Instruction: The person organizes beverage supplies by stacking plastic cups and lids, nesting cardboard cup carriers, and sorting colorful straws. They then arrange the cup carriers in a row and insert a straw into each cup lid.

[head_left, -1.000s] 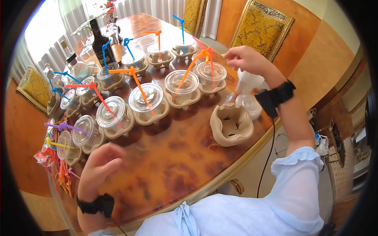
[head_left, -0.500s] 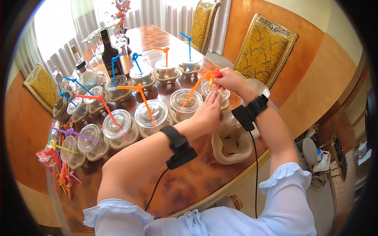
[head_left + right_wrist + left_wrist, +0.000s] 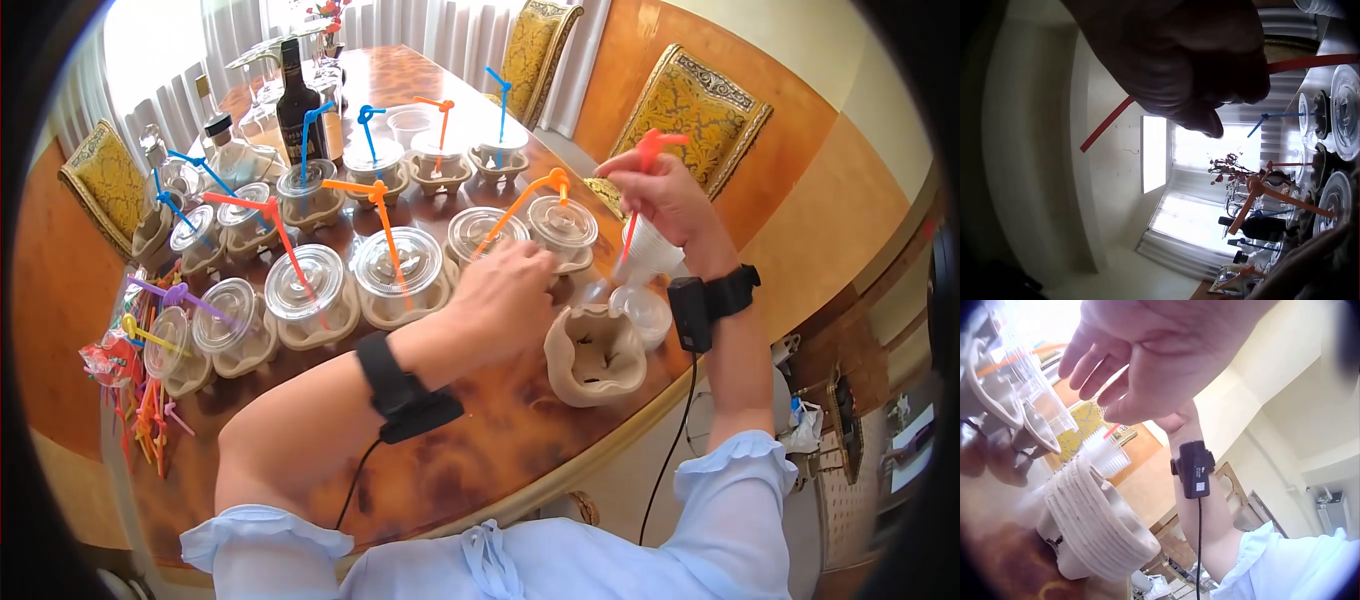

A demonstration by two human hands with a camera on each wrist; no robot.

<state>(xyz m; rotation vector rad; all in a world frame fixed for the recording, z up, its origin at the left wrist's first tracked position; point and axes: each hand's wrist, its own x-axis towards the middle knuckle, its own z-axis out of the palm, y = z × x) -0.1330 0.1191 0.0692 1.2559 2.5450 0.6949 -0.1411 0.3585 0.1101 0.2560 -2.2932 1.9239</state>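
Note:
My right hand (image 3: 665,200) is raised at the table's right side and pinches a red knotted straw (image 3: 628,240), whose lower end points down in front of the stacked clear cups (image 3: 655,255). In the right wrist view the red straw (image 3: 1313,62) sticks out on both sides of the fist. My left hand (image 3: 505,300) hovers beside the front row with loosely bent fingers and nothing in them. Next to it stand a lidded cup (image 3: 562,222) with no straw in its lid and a lidded cup (image 3: 487,232) with an orange knotted straw (image 3: 520,205). Both sit in pulp carriers.
A stack of pulp carriers (image 3: 595,365) and clear lids (image 3: 642,318) stand at the table's right edge. More lidded cups with straws fill two rows leftward. Loose straws (image 3: 150,430) lie at far left; a dark bottle (image 3: 300,105) stands behind. A yellow chair (image 3: 690,130) is beyond.
My right hand took hold of the red straw and drew it out of the end cup, moving right. My left hand came across to that cup's lid, then pulled back a little.

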